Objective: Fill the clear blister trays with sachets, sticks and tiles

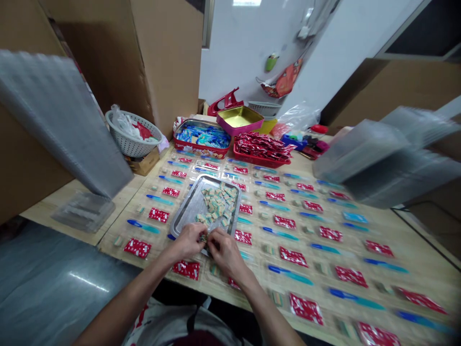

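A metal tray (185, 209) lies tilted across the rows of packs, with a heap of small cream-and-green striped blocks (220, 202) in its right half. At its near edge, my left hand (192, 239) is closed in a pinch, a small striped block (203, 237) showing at its fingertips. Close beside it, my right hand (222, 247) is also closed, its fingertips curled against the same spot; what they pinch is mostly hidden. Around the tray, clear plastic packs hold a red dotted packet (186, 269), a blue-and-teal pen-like tool (143, 226) and a striped block.
Behind the tray stand a red tin (201, 150) of blue-wrapped items and a red basket (262, 162) heaped with red packets. Tall stacks of clear plastic trays rise at left (68, 125) and right (382, 163). A white colander (134, 146) sits at the back left.
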`<state>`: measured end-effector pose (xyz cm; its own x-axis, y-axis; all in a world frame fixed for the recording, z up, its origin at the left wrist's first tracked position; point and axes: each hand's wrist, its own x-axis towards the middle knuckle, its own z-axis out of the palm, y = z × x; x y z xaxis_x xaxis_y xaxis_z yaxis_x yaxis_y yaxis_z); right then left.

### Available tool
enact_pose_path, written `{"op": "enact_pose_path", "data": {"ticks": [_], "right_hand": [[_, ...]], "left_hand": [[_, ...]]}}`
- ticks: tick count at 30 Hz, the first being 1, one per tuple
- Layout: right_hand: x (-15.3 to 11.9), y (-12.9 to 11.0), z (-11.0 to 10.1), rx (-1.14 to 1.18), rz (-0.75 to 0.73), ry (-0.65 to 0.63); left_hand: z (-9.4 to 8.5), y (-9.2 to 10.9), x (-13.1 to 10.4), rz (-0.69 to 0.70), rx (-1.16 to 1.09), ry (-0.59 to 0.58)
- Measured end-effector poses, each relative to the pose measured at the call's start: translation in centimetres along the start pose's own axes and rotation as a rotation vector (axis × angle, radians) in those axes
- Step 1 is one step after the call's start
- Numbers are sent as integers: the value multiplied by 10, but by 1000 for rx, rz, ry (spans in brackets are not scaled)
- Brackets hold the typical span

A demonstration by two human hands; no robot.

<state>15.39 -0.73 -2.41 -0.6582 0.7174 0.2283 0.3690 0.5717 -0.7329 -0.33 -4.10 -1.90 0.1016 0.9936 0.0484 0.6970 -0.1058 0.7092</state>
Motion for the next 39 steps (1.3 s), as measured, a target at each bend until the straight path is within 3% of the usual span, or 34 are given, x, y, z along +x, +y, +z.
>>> {"op": "enact_pose_path", "data": {"ticks": [20, 25, 32, 39], "right_hand": [[0, 5, 8, -1, -23, 35], [-2, 6, 7, -41, 62, 32], [-3, 7, 8, -33, 62, 31], [0, -1, 4, -139, -95, -25]], "left_hand": [[1, 5, -1, -41, -33, -20], [2, 2, -2, -48, -17, -9], [3, 2, -3, -64, -18, -17], [6, 1, -5, -91, -74, -18]]}}
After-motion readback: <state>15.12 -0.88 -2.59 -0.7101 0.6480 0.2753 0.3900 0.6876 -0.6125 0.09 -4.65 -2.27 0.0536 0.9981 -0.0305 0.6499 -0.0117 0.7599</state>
